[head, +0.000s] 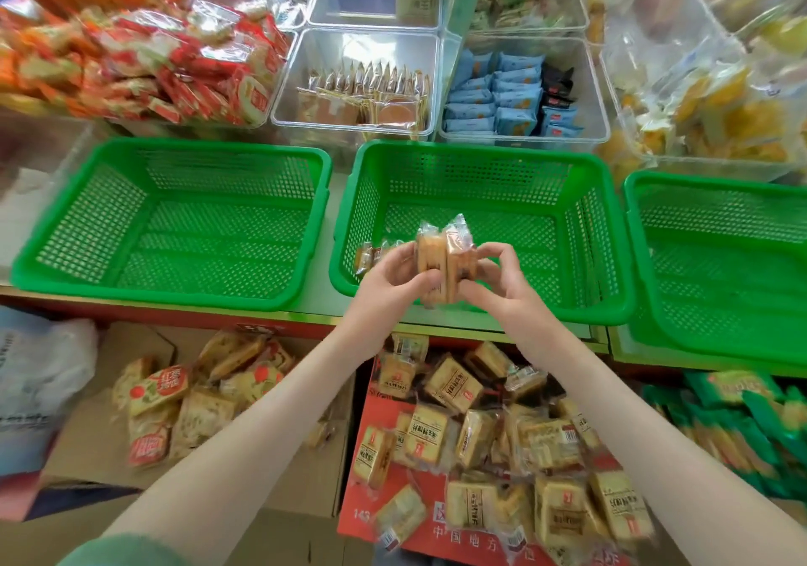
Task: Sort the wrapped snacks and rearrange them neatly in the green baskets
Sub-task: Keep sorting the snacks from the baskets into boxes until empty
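Observation:
Three green baskets stand in a row on the shelf: the left basket (56,255), the middle basket (480,155) and the right basket (716,190). My left hand (388,286) and my right hand (502,286) together grip a small stack of clear-wrapped tan snacks (441,260) upright over the front of the middle basket. A few wrapped snacks (371,253) lie at that basket's front left corner, partly hidden by my left hand. The left and right baskets hold nothing.
Below the shelf, a red box (380,495) holds several loose tan wrapped snacks, and a cardboard box (305,469) holds orange-labelled ones. Green packets (742,412) lie at lower right. Clear bins of snacks (358,81) stand behind the baskets.

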The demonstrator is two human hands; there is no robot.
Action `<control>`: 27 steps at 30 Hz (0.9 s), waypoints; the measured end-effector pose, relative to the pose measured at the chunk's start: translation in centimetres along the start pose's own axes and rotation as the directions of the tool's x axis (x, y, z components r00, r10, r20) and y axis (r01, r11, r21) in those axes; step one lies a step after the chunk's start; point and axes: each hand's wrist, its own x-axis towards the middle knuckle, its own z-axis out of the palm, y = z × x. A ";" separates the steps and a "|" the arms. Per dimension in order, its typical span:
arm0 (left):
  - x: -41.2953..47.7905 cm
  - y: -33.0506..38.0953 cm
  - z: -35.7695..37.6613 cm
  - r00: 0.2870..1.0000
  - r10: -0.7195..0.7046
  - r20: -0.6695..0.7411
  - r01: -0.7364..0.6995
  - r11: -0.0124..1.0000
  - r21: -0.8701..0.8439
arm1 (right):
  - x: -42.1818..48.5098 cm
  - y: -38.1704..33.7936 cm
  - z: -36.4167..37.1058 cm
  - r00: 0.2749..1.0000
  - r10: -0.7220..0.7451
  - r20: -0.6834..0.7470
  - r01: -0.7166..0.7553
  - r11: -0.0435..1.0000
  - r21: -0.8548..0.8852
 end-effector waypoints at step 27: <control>11.4 -4.4 -6.4 0.939 -0.181 0.291 -0.290 0.032 0.957 | 13.9 9.7 -5.0 0.863 0.432 0.261 -0.098 0.650 -0.753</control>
